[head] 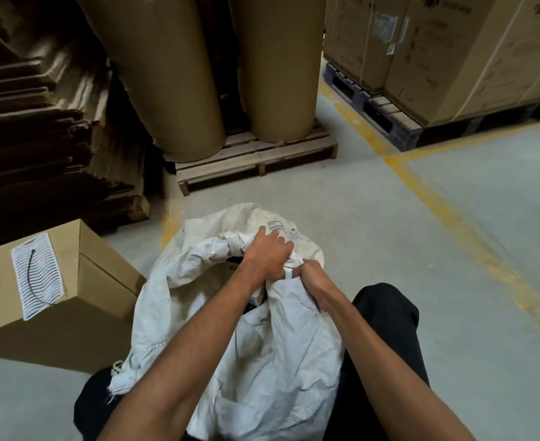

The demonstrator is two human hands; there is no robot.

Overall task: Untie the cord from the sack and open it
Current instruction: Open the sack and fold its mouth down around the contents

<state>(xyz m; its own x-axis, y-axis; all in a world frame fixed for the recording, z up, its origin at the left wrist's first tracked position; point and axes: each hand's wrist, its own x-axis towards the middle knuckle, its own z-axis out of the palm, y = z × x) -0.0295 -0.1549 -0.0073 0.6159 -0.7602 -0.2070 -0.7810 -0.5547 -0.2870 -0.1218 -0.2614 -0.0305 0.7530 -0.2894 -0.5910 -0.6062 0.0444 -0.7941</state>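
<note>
Both forearms reach mid-frame where left hand (267,254) & right hand (310,275) bunch the white sack (262,338) mouth btwn the knees, fabric looks soft/floppy, grab near rim imo.

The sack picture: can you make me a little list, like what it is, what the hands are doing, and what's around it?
thing: white woven sack, crumpled, on the floor between the person's legs
mouth: partly open, dark gap showing
cord: cannot tell where it is
left hand: grips the bunched sack rim
right hand: grips the sack rim right beside it
left of sack: cardboard box with a white pad on top
behind: big brown paper rolls on a wooden pallet
floor: grey with yellow lines
</note>
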